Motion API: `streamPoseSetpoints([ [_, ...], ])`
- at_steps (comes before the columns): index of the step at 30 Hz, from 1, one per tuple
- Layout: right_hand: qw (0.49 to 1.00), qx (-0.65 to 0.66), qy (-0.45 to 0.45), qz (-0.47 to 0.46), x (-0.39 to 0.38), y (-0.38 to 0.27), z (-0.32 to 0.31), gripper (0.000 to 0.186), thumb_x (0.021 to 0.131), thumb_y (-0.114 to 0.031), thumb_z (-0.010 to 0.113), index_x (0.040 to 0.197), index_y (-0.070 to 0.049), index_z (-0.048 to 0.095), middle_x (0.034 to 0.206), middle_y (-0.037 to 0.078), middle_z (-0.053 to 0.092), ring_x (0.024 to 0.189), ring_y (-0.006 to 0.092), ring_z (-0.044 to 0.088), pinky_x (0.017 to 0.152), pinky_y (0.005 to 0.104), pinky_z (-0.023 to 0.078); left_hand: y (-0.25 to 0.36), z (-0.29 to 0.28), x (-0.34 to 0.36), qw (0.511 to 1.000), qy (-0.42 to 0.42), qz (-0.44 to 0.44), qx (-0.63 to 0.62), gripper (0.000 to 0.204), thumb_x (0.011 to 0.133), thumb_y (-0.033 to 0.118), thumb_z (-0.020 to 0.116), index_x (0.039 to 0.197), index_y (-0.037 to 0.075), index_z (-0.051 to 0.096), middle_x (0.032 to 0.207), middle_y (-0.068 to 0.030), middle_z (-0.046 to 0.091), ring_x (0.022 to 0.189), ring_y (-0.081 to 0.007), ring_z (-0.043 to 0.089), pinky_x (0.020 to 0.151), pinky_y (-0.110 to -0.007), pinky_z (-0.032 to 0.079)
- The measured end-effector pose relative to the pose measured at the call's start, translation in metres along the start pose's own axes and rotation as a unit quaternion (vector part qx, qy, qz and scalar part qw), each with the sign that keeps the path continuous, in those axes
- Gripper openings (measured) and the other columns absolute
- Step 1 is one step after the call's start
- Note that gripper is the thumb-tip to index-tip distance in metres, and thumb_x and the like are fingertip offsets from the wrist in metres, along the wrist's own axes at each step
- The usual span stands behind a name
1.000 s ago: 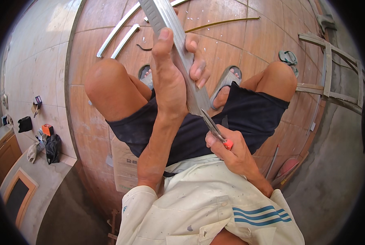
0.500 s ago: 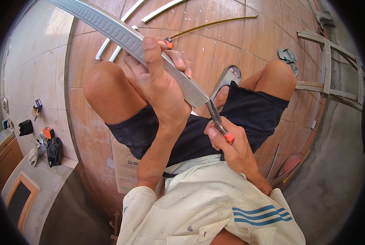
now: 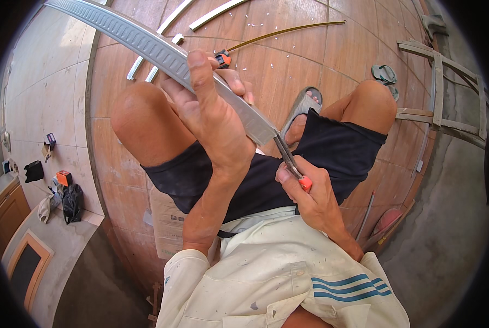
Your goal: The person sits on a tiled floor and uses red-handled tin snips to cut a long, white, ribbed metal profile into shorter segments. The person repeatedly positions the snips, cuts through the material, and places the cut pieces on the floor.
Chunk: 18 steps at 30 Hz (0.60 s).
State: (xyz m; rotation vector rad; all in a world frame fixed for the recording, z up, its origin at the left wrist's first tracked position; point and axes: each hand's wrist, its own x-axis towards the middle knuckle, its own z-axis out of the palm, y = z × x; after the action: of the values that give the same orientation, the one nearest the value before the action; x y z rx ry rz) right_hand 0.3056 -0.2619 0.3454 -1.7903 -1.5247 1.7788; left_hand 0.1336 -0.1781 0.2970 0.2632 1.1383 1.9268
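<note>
A long metal channel (image 3: 140,41) with a ribbed face slants from the upper left down to a point above my lap. My left hand (image 3: 217,109) is closed around it near its lower end, thumb along the outer side. In my right hand (image 3: 310,186) are tin snips (image 3: 288,156) with red handles, my fingers wrapped around the grips. Their dark jaws meet the edge at the channel's near right corner and look closed on it. How deep they bite cannot be seen.
An orange and black tape measure (image 3: 222,58) lies on the tiles, its yellow blade extended rightward. White metal strips (image 3: 217,15) and small white scraps lie beyond. Green flip-flops (image 3: 384,74) and a wooden frame (image 3: 437,87) are at right; a black bag (image 3: 72,202) is at left.
The channel has shifted slightly left and down with my left hand, showing more of the tape measure. The snips have moved slightly left, and their handles look closer together.
</note>
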Motion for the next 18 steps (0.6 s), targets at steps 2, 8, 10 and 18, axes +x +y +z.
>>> streamPoseSetpoints([
  [2,1.000,0.000,0.003,-0.009,0.0012,-0.0001,0.0003,0.037,0.109,-0.031,0.067,0.105,0.006,0.065,0.066,0.015,0.047,0.059,0.0229,0.042,0.059,0.0392,0.039,-0.0007,-0.0003,-0.0006,1.000,0.002,0.020,0.004,0.040,0.109,0.039,0.069,0.122,0.013,0.041,0.104,-0.0029,0.056,0.065,-0.0099,0.057,0.051,-0.029,0.049],
  [8,1.000,-0.011,0.006,-0.019,0.0031,0.0004,-0.0008,0.037,0.108,-0.030,0.068,0.107,0.007,0.066,0.067,0.017,0.048,0.060,0.0256,0.042,0.060,0.0397,0.040,0.0025,0.0014,-0.0029,0.999,0.012,0.049,0.019,0.045,0.109,0.039,0.068,0.130,0.011,0.040,0.104,-0.0032,0.055,0.064,-0.0100,0.057,0.050,-0.028,0.049],
  [10,0.999,-0.018,0.009,-0.028,0.0038,0.0015,-0.0015,0.037,0.108,-0.030,0.068,0.107,0.007,0.066,0.067,0.017,0.047,0.060,0.0265,0.043,0.060,0.0398,0.041,0.0018,0.0007,-0.0029,0.999,0.012,0.049,0.021,0.047,0.109,0.039,0.068,0.131,0.011,0.039,0.103,-0.0032,0.055,0.064,-0.0099,0.057,0.050,-0.028,0.049],
  [18,0.999,-0.027,0.011,-0.028,0.0066,0.0007,-0.0008,0.036,0.107,-0.030,0.069,0.109,0.007,0.067,0.067,0.018,0.048,0.060,0.0269,0.045,0.060,0.0404,0.042,-0.0003,0.0002,-0.0023,0.999,0.026,0.036,0.017,0.048,0.109,0.039,0.068,0.133,0.010,0.039,0.100,-0.0030,0.055,0.065,-0.0091,0.057,0.051,-0.027,0.049],
])
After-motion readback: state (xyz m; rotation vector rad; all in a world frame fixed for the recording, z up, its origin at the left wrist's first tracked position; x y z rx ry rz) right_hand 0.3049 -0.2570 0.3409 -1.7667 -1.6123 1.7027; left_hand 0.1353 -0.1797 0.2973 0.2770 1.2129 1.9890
